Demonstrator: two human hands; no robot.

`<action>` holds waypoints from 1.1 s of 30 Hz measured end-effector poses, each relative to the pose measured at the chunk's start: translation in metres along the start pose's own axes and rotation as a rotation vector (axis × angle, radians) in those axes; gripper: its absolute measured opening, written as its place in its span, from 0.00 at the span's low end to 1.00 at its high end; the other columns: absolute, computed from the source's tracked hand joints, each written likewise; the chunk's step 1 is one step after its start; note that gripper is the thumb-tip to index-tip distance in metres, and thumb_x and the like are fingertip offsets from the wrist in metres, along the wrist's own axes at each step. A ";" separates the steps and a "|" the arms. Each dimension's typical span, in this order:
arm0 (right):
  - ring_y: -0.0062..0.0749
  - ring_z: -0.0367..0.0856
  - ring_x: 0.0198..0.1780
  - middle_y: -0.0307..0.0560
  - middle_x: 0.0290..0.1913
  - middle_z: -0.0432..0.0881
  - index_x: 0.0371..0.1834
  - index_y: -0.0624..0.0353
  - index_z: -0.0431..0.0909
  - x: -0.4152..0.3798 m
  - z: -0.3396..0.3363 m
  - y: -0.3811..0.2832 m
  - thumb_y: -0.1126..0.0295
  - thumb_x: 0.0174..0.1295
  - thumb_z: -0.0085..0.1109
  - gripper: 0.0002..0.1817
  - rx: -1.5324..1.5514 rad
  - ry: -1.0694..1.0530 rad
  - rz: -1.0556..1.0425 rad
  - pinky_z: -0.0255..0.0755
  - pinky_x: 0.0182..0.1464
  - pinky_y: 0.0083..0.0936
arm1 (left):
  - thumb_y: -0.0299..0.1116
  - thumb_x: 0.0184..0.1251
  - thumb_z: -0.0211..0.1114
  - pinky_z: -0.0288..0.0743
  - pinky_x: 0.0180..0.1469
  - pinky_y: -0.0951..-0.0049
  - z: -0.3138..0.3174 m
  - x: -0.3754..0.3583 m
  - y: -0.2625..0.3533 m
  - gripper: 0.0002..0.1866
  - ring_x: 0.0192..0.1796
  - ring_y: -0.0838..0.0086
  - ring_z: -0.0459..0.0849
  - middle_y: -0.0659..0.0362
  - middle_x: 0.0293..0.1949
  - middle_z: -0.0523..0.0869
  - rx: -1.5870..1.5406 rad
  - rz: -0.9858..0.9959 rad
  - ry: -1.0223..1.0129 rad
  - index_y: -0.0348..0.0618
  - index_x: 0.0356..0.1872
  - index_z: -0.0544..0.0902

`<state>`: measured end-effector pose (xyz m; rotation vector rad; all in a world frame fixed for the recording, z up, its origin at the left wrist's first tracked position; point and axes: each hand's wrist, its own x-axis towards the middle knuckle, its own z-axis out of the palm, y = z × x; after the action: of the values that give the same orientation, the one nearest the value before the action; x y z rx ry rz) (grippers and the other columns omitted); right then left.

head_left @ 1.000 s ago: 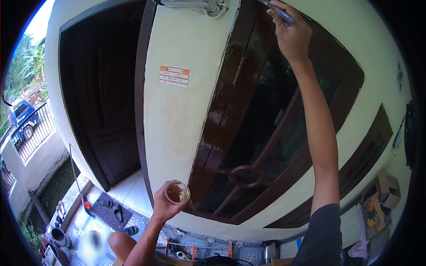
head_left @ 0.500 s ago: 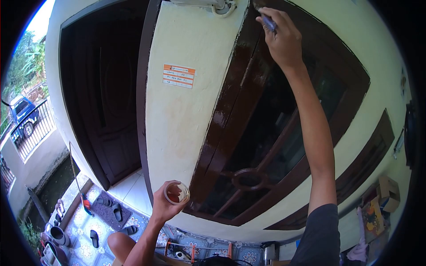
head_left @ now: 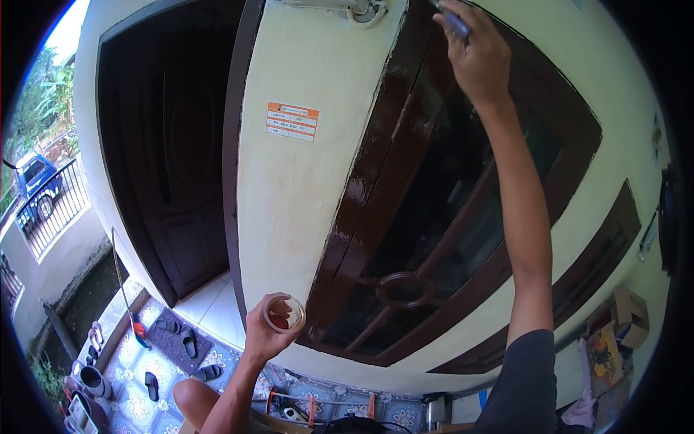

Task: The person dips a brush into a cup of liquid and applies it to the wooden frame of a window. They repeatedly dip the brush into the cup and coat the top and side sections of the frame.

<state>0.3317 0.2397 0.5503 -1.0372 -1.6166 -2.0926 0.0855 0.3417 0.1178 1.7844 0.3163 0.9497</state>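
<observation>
My left hand (head_left: 263,334) is wrapped round a clear cup (head_left: 295,325) with reddish-brown liquid in the bottom, held low in front of the wall. High up, my right hand (head_left: 483,64) grips a paintbrush (head_left: 456,24) by its bluish handle. The brush end points up and left, over the top of the dark brown wooden window frame (head_left: 359,186); its tip is blurred near the image edge. Glossy highlights show along the left side of that frame. Dark glass panes fill it, with a round wooden ring (head_left: 402,289) low down.
Left of the cream wall (head_left: 289,195), which bears an orange-and-white label (head_left: 292,121), is a dark door (head_left: 166,159). Below are sandals (head_left: 189,343), a mat (head_left: 173,329), a broom (head_left: 124,289), a bucket (head_left: 94,380) and an orange-ended rack (head_left: 312,410). Cardboard boxes (head_left: 632,318) stand at right.
My right hand has moved a little to the right and up with the paintbrush, along the top of the frame. My left hand and the cup stay nearly in place.
</observation>
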 end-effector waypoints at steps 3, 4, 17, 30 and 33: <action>0.43 0.87 0.44 0.51 0.42 0.84 0.50 0.61 0.77 0.005 0.006 0.013 0.74 0.66 0.62 0.11 0.047 -0.079 0.038 0.83 0.43 0.31 | 0.31 0.43 0.81 0.80 0.43 0.76 0.002 0.000 0.004 0.27 0.37 0.76 0.85 0.57 0.35 0.85 0.008 0.017 -0.011 0.36 0.48 0.80; 0.43 0.87 0.44 0.51 0.42 0.84 0.50 0.61 0.77 0.003 0.007 0.011 0.74 0.66 0.62 0.11 0.047 -0.082 0.038 0.83 0.43 0.31 | 0.31 0.43 0.81 0.80 0.43 0.76 0.002 0.001 0.005 0.27 0.37 0.76 0.85 0.57 0.35 0.85 0.006 0.015 -0.013 0.36 0.48 0.80; 0.40 0.85 0.49 0.45 0.46 0.83 0.48 0.53 0.81 -0.078 -0.025 -0.076 0.80 0.53 0.66 0.18 0.251 -0.232 0.070 0.83 0.50 0.31 | 0.30 0.44 0.81 0.81 0.43 0.77 0.000 0.003 0.004 0.27 0.37 0.77 0.85 0.57 0.35 0.85 0.004 0.048 0.017 0.36 0.48 0.80; 0.46 0.85 0.40 0.45 0.41 0.84 0.48 0.50 0.80 -0.041 0.003 -0.003 0.74 0.58 0.68 0.14 0.207 -0.126 -0.006 0.80 0.38 0.36 | 0.34 0.46 0.80 0.82 0.40 0.77 0.005 0.004 -0.004 0.27 0.36 0.76 0.86 0.56 0.35 0.86 0.029 0.092 0.028 0.37 0.49 0.81; 0.44 0.86 0.41 0.45 0.42 0.85 0.48 0.52 0.80 -0.066 -0.017 -0.047 0.74 0.57 0.68 0.15 0.248 -0.186 0.010 0.82 0.40 0.34 | 0.32 0.45 0.80 0.82 0.42 0.77 0.003 0.004 0.000 0.27 0.36 0.77 0.86 0.57 0.35 0.85 0.021 0.050 0.026 0.37 0.48 0.81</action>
<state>0.3424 0.2265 0.4691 -1.1765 -1.8969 -1.7751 0.0906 0.3420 0.1191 1.8073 0.3004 1.0083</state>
